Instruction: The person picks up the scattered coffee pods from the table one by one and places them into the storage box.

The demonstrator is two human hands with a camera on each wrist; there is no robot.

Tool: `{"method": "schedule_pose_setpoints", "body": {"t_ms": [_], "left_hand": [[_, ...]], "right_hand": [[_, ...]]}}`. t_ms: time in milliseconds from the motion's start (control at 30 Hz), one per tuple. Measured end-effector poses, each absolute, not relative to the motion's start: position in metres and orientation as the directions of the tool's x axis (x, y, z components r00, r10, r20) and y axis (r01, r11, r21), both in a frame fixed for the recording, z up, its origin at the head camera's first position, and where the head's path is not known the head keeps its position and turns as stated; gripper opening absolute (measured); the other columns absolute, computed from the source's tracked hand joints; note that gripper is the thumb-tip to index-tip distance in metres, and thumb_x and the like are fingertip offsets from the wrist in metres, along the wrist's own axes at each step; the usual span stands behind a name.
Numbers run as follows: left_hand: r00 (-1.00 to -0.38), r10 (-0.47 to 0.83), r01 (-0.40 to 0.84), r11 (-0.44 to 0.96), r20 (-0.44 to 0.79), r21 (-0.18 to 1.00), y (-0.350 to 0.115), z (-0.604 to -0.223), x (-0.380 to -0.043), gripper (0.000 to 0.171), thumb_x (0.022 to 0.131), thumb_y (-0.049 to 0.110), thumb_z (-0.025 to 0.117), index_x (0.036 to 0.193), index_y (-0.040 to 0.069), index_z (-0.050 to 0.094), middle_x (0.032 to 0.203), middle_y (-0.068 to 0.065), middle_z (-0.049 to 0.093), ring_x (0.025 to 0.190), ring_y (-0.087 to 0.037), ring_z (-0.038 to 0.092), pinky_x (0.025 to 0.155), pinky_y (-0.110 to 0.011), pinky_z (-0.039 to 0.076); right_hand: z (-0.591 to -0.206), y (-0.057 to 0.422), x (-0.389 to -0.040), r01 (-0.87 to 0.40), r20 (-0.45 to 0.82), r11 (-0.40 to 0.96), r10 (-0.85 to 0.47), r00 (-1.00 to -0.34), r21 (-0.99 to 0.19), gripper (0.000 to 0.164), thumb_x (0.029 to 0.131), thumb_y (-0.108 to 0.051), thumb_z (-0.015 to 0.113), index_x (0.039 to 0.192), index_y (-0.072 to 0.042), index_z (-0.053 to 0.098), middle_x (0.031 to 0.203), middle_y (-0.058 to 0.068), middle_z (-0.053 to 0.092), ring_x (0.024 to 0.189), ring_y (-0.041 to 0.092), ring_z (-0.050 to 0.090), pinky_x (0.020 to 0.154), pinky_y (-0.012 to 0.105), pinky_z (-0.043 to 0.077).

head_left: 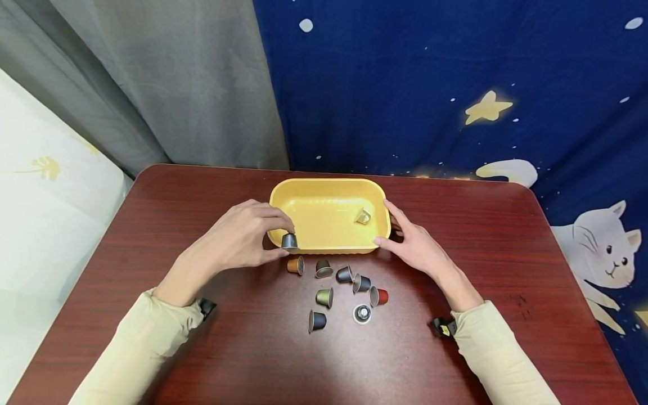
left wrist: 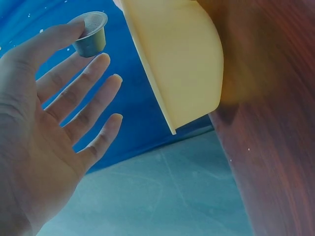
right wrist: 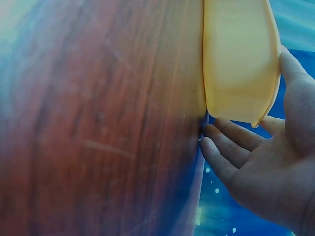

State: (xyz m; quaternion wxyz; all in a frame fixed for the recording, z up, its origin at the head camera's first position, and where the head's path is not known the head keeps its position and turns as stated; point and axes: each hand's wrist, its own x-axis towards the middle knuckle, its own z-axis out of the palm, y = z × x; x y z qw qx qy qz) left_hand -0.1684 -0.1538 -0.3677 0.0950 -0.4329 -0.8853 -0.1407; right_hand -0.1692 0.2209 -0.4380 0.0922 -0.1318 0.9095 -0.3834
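Observation:
My left hand (head_left: 242,233) pinches a dark grey coffee capsule (head_left: 289,241) between thumb and fingertips, over the near left corner of a yellow plastic bin (head_left: 328,251). In the left wrist view the capsule (left wrist: 92,43) has its wide lid side up, and the other fingers spread below it. My right hand (head_left: 416,246) holds the bin's right end, thumb on the near rim and index finger at the right side. In the right wrist view the remaining fingers (right wrist: 231,135) lie along the bin's end wall. Inside the bin lies one gold capsule (head_left: 363,216).
On the brown table (head_left: 243,349), in front of the bin, lie several capsules: an orange one (head_left: 296,265), a green one (head_left: 324,297), a red one (head_left: 378,296), a silver one (head_left: 361,314) and several dark ones (head_left: 317,320). Curtains (head_left: 405,84) hang behind the far edge.

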Motion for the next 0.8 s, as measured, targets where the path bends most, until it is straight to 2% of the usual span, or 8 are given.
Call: {"method": "schedule_pose_setpoints", "body": {"t_ms": [233,333,533,800], "left_hand": [[-0.606,0.741,0.794,0.586,0.289,0.162,-0.15,-0.366,-0.177,0.032,0.074,0.037,0.084,0.1,0.02,0.075,0.104,0.006,0.071,0.103,-0.015,0.063,0.096,-0.04,0.043],[-0.608,0.742,0.793,0.586,0.282,0.168,-0.148,-0.366,-0.181,0.036,0.074,0.038,0.085,0.102,0.017,0.076,0.107,0.003,0.072,0.108,-0.018,0.063,0.1,-0.041,0.041],[-0.605,0.752,0.796,0.582,0.26,0.166,-0.145,-0.368,-0.19,0.029,0.076,0.041,0.083,0.097,0.021,0.077,0.117,0.002,0.071,0.122,-0.022,0.057,0.109,-0.045,0.035],[-0.613,0.758,0.79,0.596,0.223,0.146,-0.142,-0.369,-0.201,0.033,0.076,0.046,0.083,0.097,0.022,0.076,0.123,0.0,0.069,0.13,-0.026,0.053,0.115,-0.051,0.027]], "right_hand": [[-0.438,0.221,-0.17,-0.168,-0.07,0.673,-0.312,-0.948,-0.72,0.09,0.089,-0.051,0.07,0.159,-0.036,0.017,0.145,0.009,0.053,0.128,0.025,0.055,0.105,0.047,0.042],[-0.438,0.221,-0.17,-0.167,-0.073,0.683,-0.308,-0.949,-0.711,0.09,0.088,-0.053,0.07,0.159,-0.037,0.017,0.143,0.009,0.054,0.128,0.024,0.055,0.105,0.048,0.042],[-0.437,0.222,-0.171,-0.165,-0.076,0.689,-0.306,-0.949,-0.705,0.09,0.087,-0.056,0.069,0.159,-0.039,0.017,0.141,0.01,0.056,0.127,0.025,0.056,0.104,0.05,0.041],[-0.437,0.221,-0.17,-0.162,-0.079,0.692,-0.303,-0.95,-0.704,0.089,0.088,-0.056,0.069,0.159,-0.038,0.017,0.139,0.01,0.057,0.125,0.025,0.058,0.104,0.05,0.041]]}}
